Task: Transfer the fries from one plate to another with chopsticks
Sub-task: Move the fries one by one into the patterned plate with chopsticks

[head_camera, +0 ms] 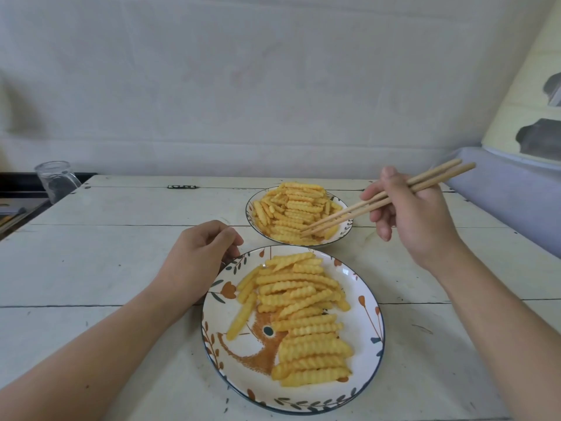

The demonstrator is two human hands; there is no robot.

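Two patterned plates hold crinkle-cut fries. The near plate (364,302) carries a spread of fries (303,317). The far plate (346,230) holds a heaped pile of fries (291,208). My right hand (416,220) grips a pair of wooden chopsticks (379,199), whose tips reach down into the front right of the far pile. My left hand (197,259) rests on the table with fingers curled, touching the near plate's upper left rim and holding nothing else.
A white plank table (106,253) bears both plates. A clear glass jar (56,180) stands at the table's far left corner. A pale fabric-covered edge (510,202) borders the right side. A white cloth wall hangs behind.
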